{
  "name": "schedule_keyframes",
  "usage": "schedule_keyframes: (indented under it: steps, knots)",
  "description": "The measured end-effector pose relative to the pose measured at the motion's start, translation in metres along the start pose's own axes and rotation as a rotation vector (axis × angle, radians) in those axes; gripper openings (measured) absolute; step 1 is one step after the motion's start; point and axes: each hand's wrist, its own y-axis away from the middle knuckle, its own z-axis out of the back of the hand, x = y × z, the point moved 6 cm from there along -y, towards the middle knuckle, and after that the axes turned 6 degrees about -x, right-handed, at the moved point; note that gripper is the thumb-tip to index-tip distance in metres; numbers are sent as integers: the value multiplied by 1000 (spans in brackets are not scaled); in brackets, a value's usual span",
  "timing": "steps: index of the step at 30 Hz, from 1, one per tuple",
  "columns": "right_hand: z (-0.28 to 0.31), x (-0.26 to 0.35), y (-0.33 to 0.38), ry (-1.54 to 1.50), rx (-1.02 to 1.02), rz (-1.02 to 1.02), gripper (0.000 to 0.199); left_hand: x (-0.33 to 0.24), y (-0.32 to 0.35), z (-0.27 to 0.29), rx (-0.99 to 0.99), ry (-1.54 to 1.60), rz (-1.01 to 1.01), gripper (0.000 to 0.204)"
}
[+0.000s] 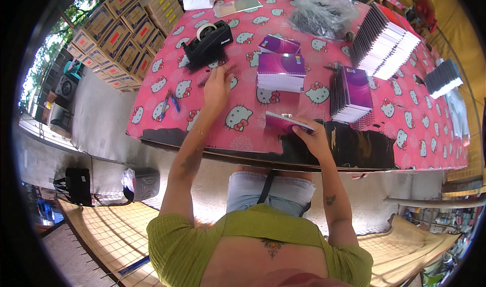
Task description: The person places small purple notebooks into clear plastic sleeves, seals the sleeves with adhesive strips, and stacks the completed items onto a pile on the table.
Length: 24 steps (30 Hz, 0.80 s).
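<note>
My right hand point(310, 134) grips a thin purple booklet point(278, 123) by its right end, thumb on top, above the near edge of the table. My left hand point(216, 90) reaches out over the table, its fingertips closed on a thin black spiral binding coil point(234, 72) that shows on either side of them. Just beyond it a heap of black coils point(202, 63) lies against a black tape dispenser point(210, 40). Between my hands and farther back sits a stack of purple-covered booklets point(281, 73), with another purple pile point(279, 44) behind it.
Spiral-bound purple notebooks point(351, 94) stand stacked on the right, before a taller bound stack point(385, 41). Pliers point(165, 106) and a blue-handled tool point(175, 103) lie at the left. A clear plastic bag point(324, 14) rests at the back. Cartons point(114, 36) are piled beyond the table's left side.
</note>
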Motion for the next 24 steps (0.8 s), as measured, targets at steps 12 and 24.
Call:
schedule_keyframes:
  steps: [12,24]
  knots:
    - [-4,-1,-3,-21,-35,-23,24,-95,70,33,271,465,112,15]
    - [-2,1,-3,-16,-34,-3,23,-85,58,12,445,319,151,19]
